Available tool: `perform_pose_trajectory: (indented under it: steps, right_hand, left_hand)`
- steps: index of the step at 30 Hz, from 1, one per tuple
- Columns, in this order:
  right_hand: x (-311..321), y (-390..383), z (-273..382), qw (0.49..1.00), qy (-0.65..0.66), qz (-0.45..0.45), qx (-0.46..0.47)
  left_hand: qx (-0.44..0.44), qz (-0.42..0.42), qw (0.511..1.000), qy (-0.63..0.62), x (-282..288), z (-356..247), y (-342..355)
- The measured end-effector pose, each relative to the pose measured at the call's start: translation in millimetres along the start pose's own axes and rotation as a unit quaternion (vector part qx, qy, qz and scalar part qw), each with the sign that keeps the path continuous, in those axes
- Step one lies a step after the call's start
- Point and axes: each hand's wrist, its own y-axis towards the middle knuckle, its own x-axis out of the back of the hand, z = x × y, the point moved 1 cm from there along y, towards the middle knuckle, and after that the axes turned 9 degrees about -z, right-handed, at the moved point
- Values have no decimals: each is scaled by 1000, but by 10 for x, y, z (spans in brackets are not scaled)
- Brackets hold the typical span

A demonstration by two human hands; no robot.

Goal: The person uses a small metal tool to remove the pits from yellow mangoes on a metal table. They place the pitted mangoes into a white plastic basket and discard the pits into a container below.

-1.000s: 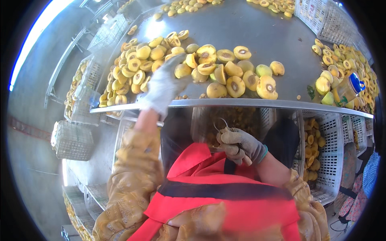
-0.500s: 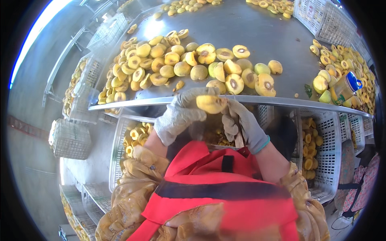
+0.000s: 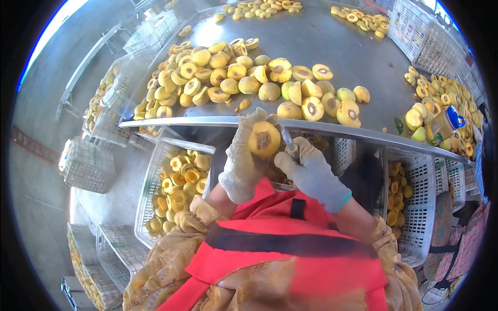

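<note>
In my left hand (image 3: 244, 160), gloved in pale knit, is a yellow peach half (image 3: 264, 140), its cut face up with a rough brown hollow in the middle. The fingers wrap round it from behind and below. My right hand (image 3: 314, 168), in a similar glove with a green cuff edge, closes on a narrow metal pitting tool (image 3: 287, 137). Its blade points up beside the peach half; I cannot tell whether it touches. Just beyond both hands, a heap of peach halves (image 3: 218, 78) lies on the metal table (image 3: 332, 52), some with pits showing.
The table's raised front edge (image 3: 202, 121) runs just beyond my hands. White crates of hollowed halves stand below, one at left (image 3: 142, 199), another at right (image 3: 423, 207). A blue-lidded jar (image 3: 445, 124) sits among fruit at the right. A white crate (image 3: 430, 39) stands at the far right.
My left hand has turned the peach half so its cut face shows upward. My right hand has come away from the fruit's side, and the tool now shows. The view has shifted slightly.
</note>
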Motion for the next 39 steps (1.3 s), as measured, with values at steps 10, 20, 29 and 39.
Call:
perform_pose_trajectory:
  steps: [10,20,29,39]
  right_hand:
    - [-122,-36,48,997,-43,66,-15]
    - [42,40,148,966,-82,200,-145]
    - [291,80,108,908,124,317,-244]
    - [415,123,43,918,78,334,-198]
  left_hand:
    - [-113,99,981,121,61,26,-42]
    - [3,106,956,273,204,-3,239]
    - [53,207,893,395,49,-11,408]
    - [41,-43,998,6,-258,238,529]
